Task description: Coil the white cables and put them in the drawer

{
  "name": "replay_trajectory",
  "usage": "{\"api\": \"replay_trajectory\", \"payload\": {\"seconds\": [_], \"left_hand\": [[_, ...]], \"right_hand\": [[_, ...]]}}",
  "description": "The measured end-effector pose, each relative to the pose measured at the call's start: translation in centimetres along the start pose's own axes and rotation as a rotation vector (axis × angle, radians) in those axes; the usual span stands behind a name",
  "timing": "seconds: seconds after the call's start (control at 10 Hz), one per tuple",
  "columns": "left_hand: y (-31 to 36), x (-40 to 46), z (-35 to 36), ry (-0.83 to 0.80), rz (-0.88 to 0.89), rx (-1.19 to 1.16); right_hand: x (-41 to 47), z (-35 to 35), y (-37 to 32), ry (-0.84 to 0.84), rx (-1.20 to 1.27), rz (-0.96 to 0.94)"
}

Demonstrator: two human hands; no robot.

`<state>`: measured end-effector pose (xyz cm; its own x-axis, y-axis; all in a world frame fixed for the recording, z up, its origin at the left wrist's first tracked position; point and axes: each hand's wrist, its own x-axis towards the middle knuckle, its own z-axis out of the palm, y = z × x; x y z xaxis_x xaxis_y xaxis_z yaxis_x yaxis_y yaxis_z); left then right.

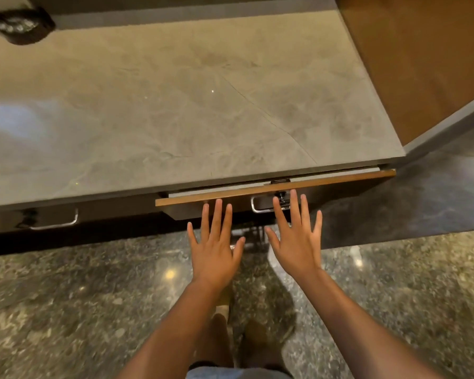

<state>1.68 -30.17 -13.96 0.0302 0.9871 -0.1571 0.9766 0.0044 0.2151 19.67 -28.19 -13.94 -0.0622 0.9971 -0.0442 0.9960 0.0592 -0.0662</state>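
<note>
The drawer (340,179) under the grey stone counter stands only a narrow gap out, its brown front edge showing, with a metal handle (257,207) and a small lock on its face. My left hand (215,242) and my right hand (296,236) are side by side in front of the drawer face, fingers straight and spread, fingertips at or near the front; contact is unclear. Neither hand holds anything. No white cable is in view; the drawer's inside is hidden.
The grey stone counter (175,105) fills the upper view, with a dark round object (19,26) at its far left corner. A brown wood panel (422,64) stands on the right. Another drawer handle (55,221) is to the left. Speckled floor and my feet lie below.
</note>
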Motion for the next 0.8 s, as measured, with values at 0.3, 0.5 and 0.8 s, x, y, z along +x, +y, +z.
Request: {"api": "replay_trajectory", "payload": {"seconds": [0.3,0.5,0.8], "left_hand": [[0.1,3.5,1.1,0.042,-0.049,-0.025],[0.6,3.7,1.3,0.041,-0.058,0.016],[2.2,1.7,-5.1,-0.138,0.02,0.026]], "right_hand": [[3.3,1.1,0.5,0.019,-0.025,-0.014],[3.4,0.9,0.6,0.03,-0.046,-0.034],[2.1,-4.2,0.7,-0.075,-0.037,-0.087]]}}
